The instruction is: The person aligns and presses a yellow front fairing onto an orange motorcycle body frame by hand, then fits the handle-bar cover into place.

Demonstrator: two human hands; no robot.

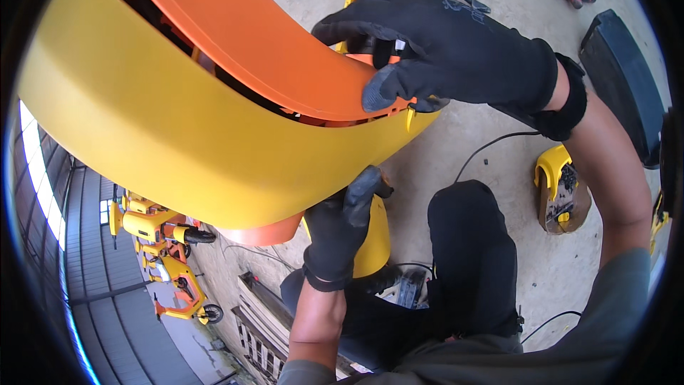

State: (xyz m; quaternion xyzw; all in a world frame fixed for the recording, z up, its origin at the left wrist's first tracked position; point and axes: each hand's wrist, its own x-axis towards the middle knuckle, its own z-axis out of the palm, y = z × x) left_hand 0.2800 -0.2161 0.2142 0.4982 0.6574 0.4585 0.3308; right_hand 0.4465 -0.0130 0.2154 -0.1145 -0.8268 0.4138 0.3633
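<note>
Your right hand (438, 50) is holding the orange panel (263, 36) at its right end, thumb and fingers spanning it. That panel is running along the far side of the curved yellow panel (214, 142). Your left hand (338, 224) is meeting the yellow panel's near edge; whether its fingers are gripping, I cannot tell. Farther right, a dark panel (620, 78) is lying on the floor (563, 271).

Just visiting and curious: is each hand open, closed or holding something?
Left hand: up against the yellow panel; grip cannot be told.
Right hand: partly curled, thumb on the orange panel; grip cannot be told.
</note>
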